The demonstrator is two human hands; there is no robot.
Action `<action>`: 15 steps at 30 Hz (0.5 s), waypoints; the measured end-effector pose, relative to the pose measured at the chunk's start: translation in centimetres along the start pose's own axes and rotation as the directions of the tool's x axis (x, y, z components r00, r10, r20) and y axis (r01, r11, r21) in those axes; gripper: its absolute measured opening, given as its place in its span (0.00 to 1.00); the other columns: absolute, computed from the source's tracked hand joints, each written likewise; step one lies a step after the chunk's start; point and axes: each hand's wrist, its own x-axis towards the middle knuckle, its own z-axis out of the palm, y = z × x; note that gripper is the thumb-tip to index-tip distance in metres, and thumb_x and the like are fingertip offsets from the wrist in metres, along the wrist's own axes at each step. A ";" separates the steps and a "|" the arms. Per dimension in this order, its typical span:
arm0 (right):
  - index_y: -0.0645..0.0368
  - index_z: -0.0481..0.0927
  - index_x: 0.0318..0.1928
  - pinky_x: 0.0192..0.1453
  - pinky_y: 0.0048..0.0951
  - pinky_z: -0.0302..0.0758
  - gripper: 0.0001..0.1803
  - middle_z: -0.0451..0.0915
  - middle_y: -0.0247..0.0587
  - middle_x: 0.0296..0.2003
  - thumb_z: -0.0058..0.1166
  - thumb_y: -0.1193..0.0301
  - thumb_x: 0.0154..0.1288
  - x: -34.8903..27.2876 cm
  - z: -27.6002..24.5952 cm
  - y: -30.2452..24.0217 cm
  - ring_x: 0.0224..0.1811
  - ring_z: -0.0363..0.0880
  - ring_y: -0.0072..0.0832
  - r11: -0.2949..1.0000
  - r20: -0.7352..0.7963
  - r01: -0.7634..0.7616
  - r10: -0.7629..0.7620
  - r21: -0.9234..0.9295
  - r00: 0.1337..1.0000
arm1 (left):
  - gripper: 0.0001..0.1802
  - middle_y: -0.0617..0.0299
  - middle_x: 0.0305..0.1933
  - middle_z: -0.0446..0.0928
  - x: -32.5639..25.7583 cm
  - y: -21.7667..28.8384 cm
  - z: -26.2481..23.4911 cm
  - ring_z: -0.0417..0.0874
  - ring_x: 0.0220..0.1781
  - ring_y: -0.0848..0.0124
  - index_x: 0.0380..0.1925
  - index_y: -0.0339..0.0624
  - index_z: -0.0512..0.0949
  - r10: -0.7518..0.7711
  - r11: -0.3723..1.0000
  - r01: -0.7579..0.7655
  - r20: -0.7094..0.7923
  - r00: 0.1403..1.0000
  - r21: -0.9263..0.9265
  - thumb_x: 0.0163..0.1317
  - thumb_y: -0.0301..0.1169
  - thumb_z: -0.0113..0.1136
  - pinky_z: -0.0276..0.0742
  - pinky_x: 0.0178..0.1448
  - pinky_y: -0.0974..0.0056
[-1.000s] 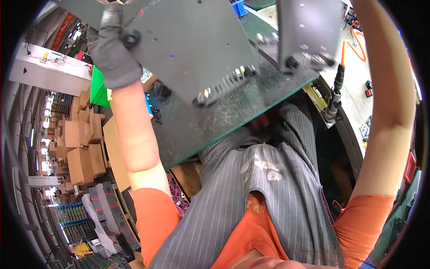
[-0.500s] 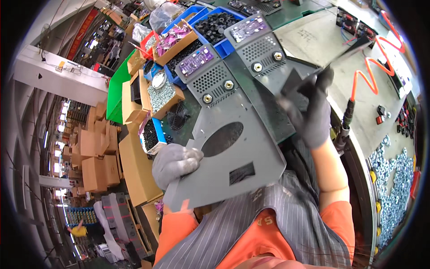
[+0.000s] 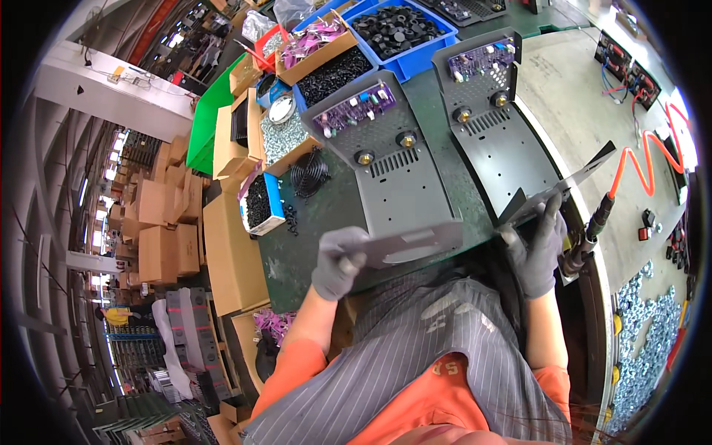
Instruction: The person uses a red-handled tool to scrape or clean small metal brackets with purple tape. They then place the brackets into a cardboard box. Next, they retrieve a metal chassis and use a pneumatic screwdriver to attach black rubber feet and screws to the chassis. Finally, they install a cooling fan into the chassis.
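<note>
Left hand [image 3: 339,261], gloved, grips the near edge of a grey metal panel [image 3: 409,246] held flat above the lap; right hand [image 3: 535,246] clasps a second dark panel [image 3: 565,185] edgewise. Keeping both level should clear the chassis [image 3: 400,167] on the green bench [image 3: 311,230].
</note>
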 end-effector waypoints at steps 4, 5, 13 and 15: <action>0.61 0.76 0.40 0.52 0.48 0.62 0.30 0.75 0.43 0.34 0.64 0.48 0.47 0.9 -0.7 0.4 0.46 0.70 0.45 0.999 0.130 0.003 -0.007 0.036 0.992 | 0.30 0.56 0.37 0.75 -1.6 -0.9 1.7 0.77 0.40 0.62 0.29 0.38 0.78 0.200 0.936 -0.219 0.096 0.975 0.275 0.55 0.59 0.58 0.72 0.44 0.61; 0.61 0.77 0.38 0.51 0.48 0.62 0.29 0.75 0.43 0.34 0.65 0.48 0.45 1.4 -0.9 0.4 0.46 0.70 0.44 0.994 0.191 -0.026 0.007 0.102 0.982 | 0.26 0.51 0.44 0.76 -1.5 -2.1 1.9 0.78 0.47 0.54 0.30 0.38 0.78 0.417 0.755 -0.423 0.130 0.899 0.502 0.56 0.54 0.60 0.74 0.51 0.55; 0.54 0.80 0.31 0.49 0.41 0.59 0.19 0.78 0.38 0.33 0.67 0.63 0.34 3.8 1.2 -1.1 0.45 0.72 0.38 0.944 0.338 -0.055 -0.062 0.326 0.939 | 0.26 0.55 0.58 0.71 -1.2 -4.8 1.9 0.68 0.62 0.49 0.48 0.48 0.77 0.185 0.704 -0.349 0.314 0.931 0.619 0.51 0.47 0.64 0.66 0.63 0.49; 0.54 0.80 0.32 0.49 0.43 0.60 0.19 0.78 0.38 0.34 0.66 0.63 0.34 4.3 2.7 -1.5 0.46 0.73 0.39 0.966 0.429 -0.099 -0.014 0.240 0.903 | 0.25 0.59 0.59 0.70 -0.2 -4.7 2.1 0.65 0.64 0.50 0.49 0.54 0.77 0.131 0.710 -0.311 0.316 0.940 0.632 0.50 0.46 0.65 0.64 0.63 0.48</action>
